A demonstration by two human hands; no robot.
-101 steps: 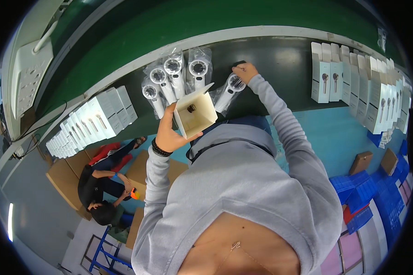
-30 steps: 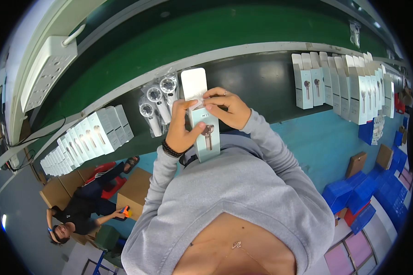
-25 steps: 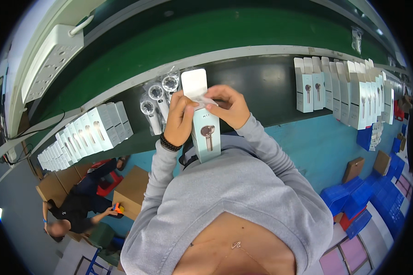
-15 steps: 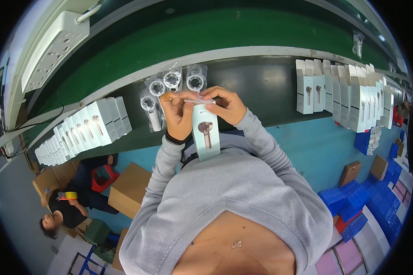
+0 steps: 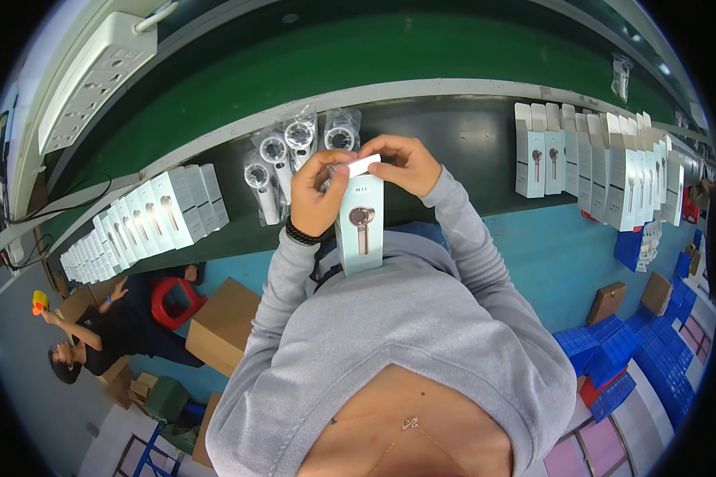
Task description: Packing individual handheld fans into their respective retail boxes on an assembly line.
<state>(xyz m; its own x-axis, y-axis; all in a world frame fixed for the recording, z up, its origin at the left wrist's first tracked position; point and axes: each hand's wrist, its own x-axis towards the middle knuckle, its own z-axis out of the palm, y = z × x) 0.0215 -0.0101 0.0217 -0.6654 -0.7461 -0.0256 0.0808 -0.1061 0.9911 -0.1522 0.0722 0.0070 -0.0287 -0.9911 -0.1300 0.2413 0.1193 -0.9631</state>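
Note:
A tall pale-mint carton [image 5: 361, 226] stands upright against my body, its front printed with a picture of a round-headed handheld device. My left hand [image 5: 317, 192] grips the carton's upper left corner, thumb and fingers pinched at the top. At the upper right edge, my right hand [image 5: 406, 165] is closed with thumb and fingertips on the white top flap [image 5: 363, 165]. The flap lies across the carton's mouth; whether it is fully tucked in I cannot tell. Just beyond my hands, several white round-headed handheld devices [image 5: 274, 151] lie in clear plastic bags on the dark bench.
Rows of similar cartons stand on the bench at left [image 5: 163, 213] and right [image 5: 605, 167], the right ones with raised flaps. A white power strip [image 5: 95, 83] is at upper left. Lower left are a brown cardboard box [image 5: 224, 326], a red stool [image 5: 175, 302] and another person [image 5: 107, 338].
The carton's top flap has come down and shows its white face. My right hand has shifted slightly right. The other person has raised an arm with a yellow-orange object.

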